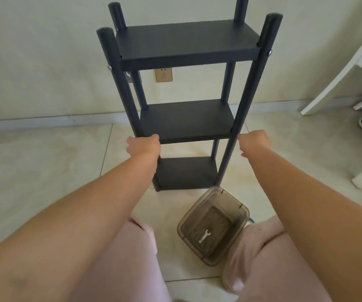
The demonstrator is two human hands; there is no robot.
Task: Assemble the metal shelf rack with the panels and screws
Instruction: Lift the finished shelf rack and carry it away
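Three dark panels sit fixed between four posts of the shelf rack (186,88), which stands upright at frame centre on the tiled floor (45,162). The left hand (143,143) grips the near left post at the middle panel; the right hand (254,142) is beside the near right post, its grip hidden. A clear tub (240,209) at lower centre holds a small wrench (204,235).

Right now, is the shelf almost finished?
Nearly. The rack stands upright with three shelves fixed between its four posts. The left hand and right hand grip its front posts. Only a small wrench shows in the tub; screw tightness can't be told.
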